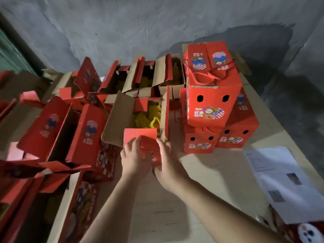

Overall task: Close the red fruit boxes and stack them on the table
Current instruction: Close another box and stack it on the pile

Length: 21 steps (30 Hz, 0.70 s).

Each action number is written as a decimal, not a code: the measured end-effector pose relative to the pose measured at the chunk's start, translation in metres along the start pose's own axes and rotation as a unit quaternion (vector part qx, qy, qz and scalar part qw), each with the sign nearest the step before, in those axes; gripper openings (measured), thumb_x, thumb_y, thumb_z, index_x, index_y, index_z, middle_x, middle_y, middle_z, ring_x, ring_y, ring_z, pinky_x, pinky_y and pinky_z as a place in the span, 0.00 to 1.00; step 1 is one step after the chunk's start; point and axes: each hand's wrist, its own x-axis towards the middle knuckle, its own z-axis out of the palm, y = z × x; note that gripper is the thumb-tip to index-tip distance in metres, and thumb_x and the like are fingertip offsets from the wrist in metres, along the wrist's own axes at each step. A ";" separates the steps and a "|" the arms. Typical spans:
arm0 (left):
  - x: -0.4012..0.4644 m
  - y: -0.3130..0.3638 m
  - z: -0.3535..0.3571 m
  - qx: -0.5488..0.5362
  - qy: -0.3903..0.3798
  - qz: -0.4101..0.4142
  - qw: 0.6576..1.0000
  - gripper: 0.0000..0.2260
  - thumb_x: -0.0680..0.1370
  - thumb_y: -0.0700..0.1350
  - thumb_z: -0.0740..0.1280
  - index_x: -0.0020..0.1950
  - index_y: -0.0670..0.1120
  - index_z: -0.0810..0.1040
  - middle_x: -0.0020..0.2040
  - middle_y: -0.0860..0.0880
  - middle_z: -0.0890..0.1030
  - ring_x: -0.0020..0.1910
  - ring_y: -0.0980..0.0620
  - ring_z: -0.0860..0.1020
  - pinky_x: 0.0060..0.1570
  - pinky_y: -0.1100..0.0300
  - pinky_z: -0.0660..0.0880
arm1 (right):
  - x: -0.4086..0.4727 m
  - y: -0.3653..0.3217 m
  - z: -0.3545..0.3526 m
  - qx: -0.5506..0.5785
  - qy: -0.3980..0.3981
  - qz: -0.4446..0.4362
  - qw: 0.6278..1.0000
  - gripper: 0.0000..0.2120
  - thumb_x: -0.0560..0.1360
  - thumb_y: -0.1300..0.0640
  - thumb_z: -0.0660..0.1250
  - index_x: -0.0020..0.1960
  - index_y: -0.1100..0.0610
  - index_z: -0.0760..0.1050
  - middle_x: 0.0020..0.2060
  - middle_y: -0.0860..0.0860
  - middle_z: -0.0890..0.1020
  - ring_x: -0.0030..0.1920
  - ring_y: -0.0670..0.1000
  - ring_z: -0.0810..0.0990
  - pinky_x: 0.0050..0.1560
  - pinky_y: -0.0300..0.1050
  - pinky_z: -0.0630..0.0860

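Open fruit box (138, 118): both hands, left (135, 157) and right (165, 159), grip its near end. Risk: near flap (140, 136) may buckle against the netted fruit (148, 118) if forced down.

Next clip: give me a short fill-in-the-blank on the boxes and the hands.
1. Both hands hold the near flap of the ___ box.
2. The fruit inside it sits in ___ foam netting.
3. The closed boxes stand stacked to the ___ of it.
4. Printed papers lie on the ___.

Missing words: open; yellow; right; table
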 end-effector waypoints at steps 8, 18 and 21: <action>0.026 -0.064 -0.014 0.198 -0.066 0.108 0.972 0.34 0.82 0.59 0.62 0.84 0.60 0.49 0.84 0.58 0.51 0.81 0.49 0.49 0.78 0.49 0.52 | 0.036 -0.038 0.042 -0.304 0.104 -0.107 0.941 0.42 0.74 0.60 0.70 0.83 0.52 0.56 0.79 0.57 0.62 0.64 0.62 0.78 0.59 0.58 0.80; 0.005 -0.088 -0.032 0.171 -0.112 0.210 0.956 0.28 0.80 0.47 0.64 0.80 0.57 0.62 0.73 0.56 0.68 0.72 0.45 0.57 0.68 0.56 0.68 | 0.021 -0.018 0.062 -0.359 -0.024 0.097 0.928 0.34 0.74 0.66 0.65 0.74 0.45 0.57 0.76 0.48 0.57 0.53 0.61 0.82 0.47 0.54 0.79; -0.026 -0.100 -0.024 0.139 -0.092 0.209 0.964 0.24 0.80 0.49 0.63 0.76 0.60 0.67 0.67 0.58 0.71 0.67 0.45 0.61 0.57 0.57 0.73 | -0.002 -0.015 0.064 -0.384 -0.020 0.104 0.917 0.29 0.76 0.65 0.64 0.71 0.45 0.60 0.74 0.49 0.59 0.47 0.61 0.83 0.40 0.50 0.73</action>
